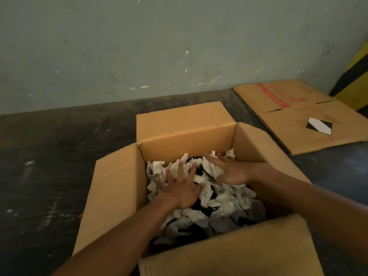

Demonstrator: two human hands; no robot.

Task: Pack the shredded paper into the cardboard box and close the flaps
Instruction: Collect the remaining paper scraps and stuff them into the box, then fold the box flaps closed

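Observation:
A brown cardboard box (117, 188) stands on the dark floor with all its flaps folded outward. White shredded paper (225, 206) fills its inside, with dark gaps showing between the scraps. My left hand (182, 191) lies flat on the paper at the left of the box, fingers spread. My right hand (229, 171) rests palm down on the paper toward the far right corner, fingers spread too. Neither hand holds anything. Both forearms reach in over the near flap (239, 253).
A flattened cardboard box (298, 116) with red print and a black-and-white diamond label lies on the floor at the back right. A pale green wall (159, 46) runs behind. A yellow-and-black striped post (356, 76) stands at the far right.

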